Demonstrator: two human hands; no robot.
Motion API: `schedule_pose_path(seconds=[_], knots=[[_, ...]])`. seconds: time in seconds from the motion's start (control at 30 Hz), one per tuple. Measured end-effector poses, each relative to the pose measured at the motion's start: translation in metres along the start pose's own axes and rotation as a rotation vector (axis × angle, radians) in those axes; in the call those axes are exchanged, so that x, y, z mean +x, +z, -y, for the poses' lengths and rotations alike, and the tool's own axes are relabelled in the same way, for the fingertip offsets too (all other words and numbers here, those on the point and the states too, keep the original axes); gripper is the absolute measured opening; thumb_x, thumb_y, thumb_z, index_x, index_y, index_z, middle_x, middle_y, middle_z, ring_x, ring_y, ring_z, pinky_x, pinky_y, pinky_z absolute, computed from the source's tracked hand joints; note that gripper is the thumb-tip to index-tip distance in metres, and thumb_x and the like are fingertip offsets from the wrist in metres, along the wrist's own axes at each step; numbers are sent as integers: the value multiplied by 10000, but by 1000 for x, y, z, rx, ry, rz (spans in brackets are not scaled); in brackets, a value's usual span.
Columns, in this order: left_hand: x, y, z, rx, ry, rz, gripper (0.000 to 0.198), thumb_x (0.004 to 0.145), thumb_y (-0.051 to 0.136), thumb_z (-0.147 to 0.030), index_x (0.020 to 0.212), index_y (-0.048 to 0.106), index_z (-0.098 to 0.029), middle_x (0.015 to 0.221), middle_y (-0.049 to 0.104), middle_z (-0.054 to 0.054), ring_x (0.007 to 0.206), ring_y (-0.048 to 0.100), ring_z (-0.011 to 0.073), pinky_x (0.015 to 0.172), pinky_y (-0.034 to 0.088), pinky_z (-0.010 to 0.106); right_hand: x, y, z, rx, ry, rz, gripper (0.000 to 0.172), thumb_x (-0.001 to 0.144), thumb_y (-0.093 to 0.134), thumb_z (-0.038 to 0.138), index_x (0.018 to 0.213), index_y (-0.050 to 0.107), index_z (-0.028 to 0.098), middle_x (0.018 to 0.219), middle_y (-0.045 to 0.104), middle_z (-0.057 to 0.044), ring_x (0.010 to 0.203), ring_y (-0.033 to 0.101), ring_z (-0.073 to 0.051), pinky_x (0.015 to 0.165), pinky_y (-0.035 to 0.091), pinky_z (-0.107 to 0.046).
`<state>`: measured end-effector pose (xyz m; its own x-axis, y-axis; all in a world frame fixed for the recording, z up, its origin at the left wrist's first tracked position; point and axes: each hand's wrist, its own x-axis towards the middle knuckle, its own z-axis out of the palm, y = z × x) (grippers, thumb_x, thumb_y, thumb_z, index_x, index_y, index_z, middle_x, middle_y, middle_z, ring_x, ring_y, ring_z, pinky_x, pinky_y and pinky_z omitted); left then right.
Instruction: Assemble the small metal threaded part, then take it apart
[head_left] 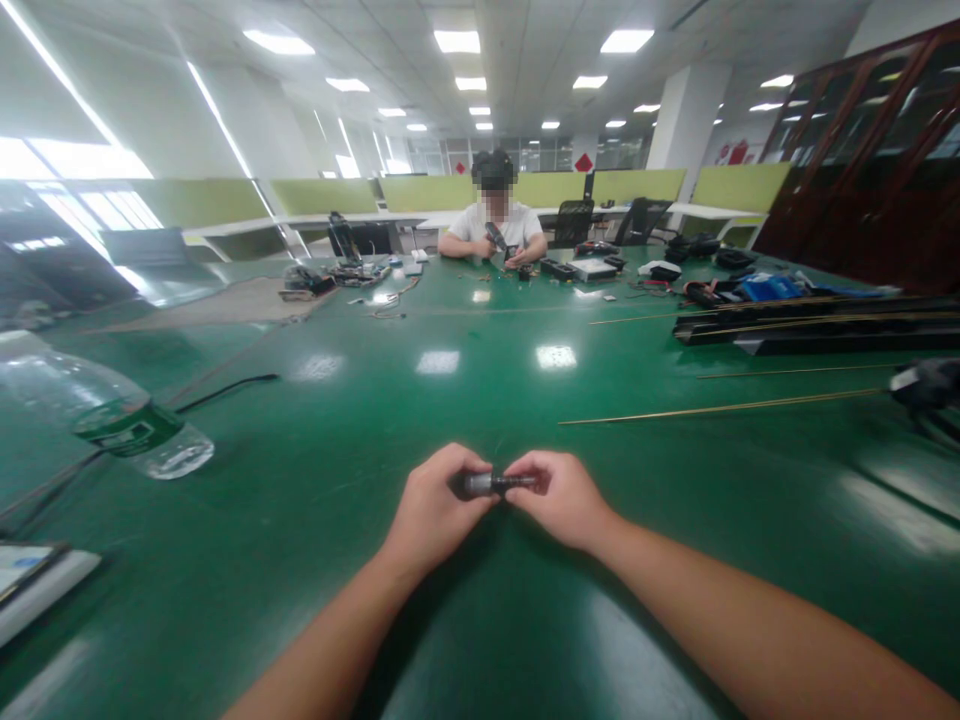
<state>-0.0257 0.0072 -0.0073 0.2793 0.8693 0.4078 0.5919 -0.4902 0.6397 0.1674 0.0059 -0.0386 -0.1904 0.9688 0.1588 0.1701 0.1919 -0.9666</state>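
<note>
A small dark cylindrical metal part (495,484) lies level between both my hands, just above the green table (465,400). My left hand (435,505) is closed around its thicker left end. My right hand (561,497) pinches its thinner right end with thumb and fingers. Both forearms rest low over the table's near side.
A clear water bottle (112,415) lies at the left beside a black cable (225,385). Thin brass rods (720,408) and long black rails (817,325) lie at the right. A white pad (34,585) sits at the near left. Across the table a seated person (493,232) handles a tool among scattered parts.
</note>
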Motion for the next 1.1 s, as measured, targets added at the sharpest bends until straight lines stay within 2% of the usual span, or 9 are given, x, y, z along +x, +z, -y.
schedule_pose_path(seconds=[0.37, 1.1], knots=[[0, 1, -1, -20, 25, 1, 166, 726, 762, -178, 846, 651, -210, 853, 656, -9, 799, 615, 150, 721, 460, 261, -1, 1, 2, -12, 12, -15, 135, 711, 736, 216, 827, 708, 152, 785, 731, -48, 698, 659, -183, 682, 518, -290], [2, -3, -1, -24, 9, -11, 146, 713, 745, -196, 835, 664, -205, 845, 672, 12, 788, 629, 175, 718, 478, 281, -1, -1, 4, -45, 43, -16, 126, 739, 715, 228, 835, 698, 148, 756, 714, -38, 645, 619, -157, 631, 489, -265]])
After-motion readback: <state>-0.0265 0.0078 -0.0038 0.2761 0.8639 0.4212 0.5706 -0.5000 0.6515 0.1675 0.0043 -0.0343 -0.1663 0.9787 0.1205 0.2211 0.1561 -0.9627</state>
